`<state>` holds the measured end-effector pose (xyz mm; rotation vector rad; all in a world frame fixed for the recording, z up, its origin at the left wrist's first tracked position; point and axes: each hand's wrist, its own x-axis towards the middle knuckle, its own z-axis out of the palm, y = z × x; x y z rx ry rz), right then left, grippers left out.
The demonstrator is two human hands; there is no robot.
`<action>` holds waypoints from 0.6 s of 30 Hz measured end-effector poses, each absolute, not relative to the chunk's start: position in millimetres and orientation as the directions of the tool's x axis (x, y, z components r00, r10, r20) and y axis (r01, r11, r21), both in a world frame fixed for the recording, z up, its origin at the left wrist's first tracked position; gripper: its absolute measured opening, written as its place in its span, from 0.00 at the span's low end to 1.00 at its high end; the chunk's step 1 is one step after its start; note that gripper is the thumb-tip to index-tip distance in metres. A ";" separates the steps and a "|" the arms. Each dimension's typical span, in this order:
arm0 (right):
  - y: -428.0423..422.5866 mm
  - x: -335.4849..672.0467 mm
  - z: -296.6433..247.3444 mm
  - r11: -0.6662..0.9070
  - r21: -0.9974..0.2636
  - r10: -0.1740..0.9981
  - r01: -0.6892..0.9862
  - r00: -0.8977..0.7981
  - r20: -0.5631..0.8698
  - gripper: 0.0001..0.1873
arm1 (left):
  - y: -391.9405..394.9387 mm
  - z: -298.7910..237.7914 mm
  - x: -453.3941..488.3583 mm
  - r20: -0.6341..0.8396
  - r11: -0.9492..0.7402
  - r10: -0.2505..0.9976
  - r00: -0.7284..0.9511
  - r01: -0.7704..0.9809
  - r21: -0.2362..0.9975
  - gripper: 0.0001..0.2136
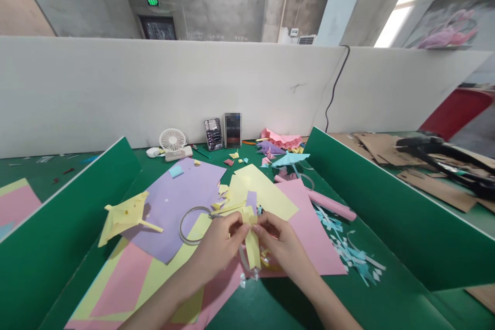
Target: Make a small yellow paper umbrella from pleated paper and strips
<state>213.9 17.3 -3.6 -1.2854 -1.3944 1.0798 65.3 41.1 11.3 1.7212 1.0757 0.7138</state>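
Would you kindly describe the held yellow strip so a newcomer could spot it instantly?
Above the green tabletop, find the left hand and right hand close together. The narrow yellow paper strip between them is pinched in both, unlike the broad sheets lying around.

forearms (178, 289) cut off, device screen (233, 131) blurred, right hand (285, 240) partly hiding yellow scraps (265, 259)

Little white fan (172, 140) sitting by the white partition (116, 93), a phone (213, 134) and a pixelated-screen device (232, 131) propped up to its right, black cable (334, 90) dangling over the top, plus cardboard (381, 150) lying past the right green divider (371, 206), lol.
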 end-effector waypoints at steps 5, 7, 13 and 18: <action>16.4 213.1 -3.8 0.057 -0.982 0.998 0.180 -0.005 0.057 0.10 | 44.4 7.1 65.6 -0.038 -0.109 0.886 0.462 0.288 0.951 0.11; 16.3 212.7 -4.7 0.041 -0.986 0.999 0.161 -0.001 0.041 0.10 | 45.7 6.2 65.3 -0.045 -0.098 0.878 0.476 0.271 0.958 0.11; 16.7 213.0 -5.5 0.041 -0.991 0.999 0.128 -0.002 0.041 0.10 | 43.4 7.8 64.8 -0.026 -0.124 0.878 0.478 0.280 0.952 0.09; 16.4 212.8 -3.0 0.047 -0.986 0.999 0.160 -0.027 0.043 0.10 | 40.1 12.1 65.6 -0.004 -0.142 0.897 0.442 0.298 0.944 0.09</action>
